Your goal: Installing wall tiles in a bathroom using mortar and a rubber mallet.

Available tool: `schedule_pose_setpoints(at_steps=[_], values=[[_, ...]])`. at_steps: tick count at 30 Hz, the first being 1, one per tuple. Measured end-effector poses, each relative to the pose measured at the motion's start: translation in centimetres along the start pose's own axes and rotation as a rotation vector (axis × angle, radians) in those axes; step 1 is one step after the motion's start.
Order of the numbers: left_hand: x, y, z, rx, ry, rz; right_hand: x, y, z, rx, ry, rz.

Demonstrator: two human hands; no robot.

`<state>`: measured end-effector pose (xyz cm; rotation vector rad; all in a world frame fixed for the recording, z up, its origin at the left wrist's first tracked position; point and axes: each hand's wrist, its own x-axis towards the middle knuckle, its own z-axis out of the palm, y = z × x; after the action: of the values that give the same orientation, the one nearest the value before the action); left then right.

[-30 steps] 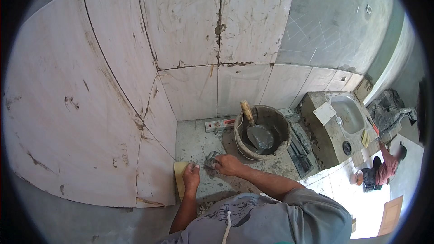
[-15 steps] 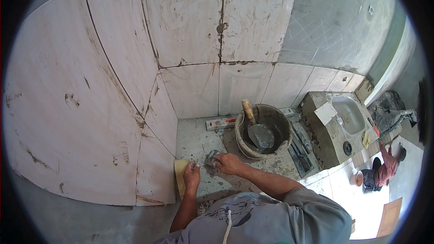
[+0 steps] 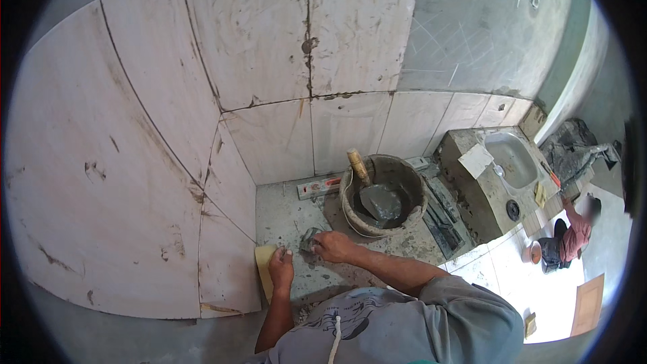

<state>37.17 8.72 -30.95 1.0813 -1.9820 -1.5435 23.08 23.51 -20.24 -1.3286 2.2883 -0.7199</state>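
My left hand (image 3: pixel 281 269) is closed with its fingers curled, against a yellowish flat strip (image 3: pixel 263 268) that stands at the counter's left edge. Whether it grips the strip or a small thing is hidden. Just to its right, my right hand (image 3: pixel 331 246) is closed on a dark grey lump (image 3: pixel 310 238), too unclear to name, low over the mortar-spotted counter (image 3: pixel 276 210). Beyond my right hand stands a bucket (image 3: pixel 350 212) of wet grey mortar. A trowel (image 3: pixel 381 201) lies in it, its wooden handle leaning over the rim.
A red and silver spirit level (image 3: pixel 317 188) lies behind the bucket. To the right are a dark tray-like tool (image 3: pixel 443 229) and a raised block with a metal sink (image 3: pixel 515 162). Pale tiles (image 3: pixel 269 148) cover the walls. Another person (image 3: pixel 576 236) crouches at the far right.
My view has shifted slightly, so the bucket, sink and walls appear farther left. Both hands stay close together at the strip and the grey lump, with little movement of their own.
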Motion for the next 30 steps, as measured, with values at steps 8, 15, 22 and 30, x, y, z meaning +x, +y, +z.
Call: schedule_pose_setpoints(at_steps=[8, 15, 22, 30], values=[[-0.1, 0.5, 0.4, 0.017, 0.006, 0.016, -0.2, 0.5, 0.1, 0.001, -0.03, 0.018], [0.1, -1.7, 0.8, -0.01, 0.022, 0.023, -0.7, -0.1, -0.8, 0.036, -0.05, 0.014], [-1.0, -0.5, 2.0, 0.0, 0.036, -0.01, -1.4, 1.5, -1.4, 0.06, -0.009, -0.074], [-2.0, -1.5, 4.6, 0.026, 0.134, -0.043, -3.1, 2.8, -4.0, 0.17, -0.049, -0.202]])
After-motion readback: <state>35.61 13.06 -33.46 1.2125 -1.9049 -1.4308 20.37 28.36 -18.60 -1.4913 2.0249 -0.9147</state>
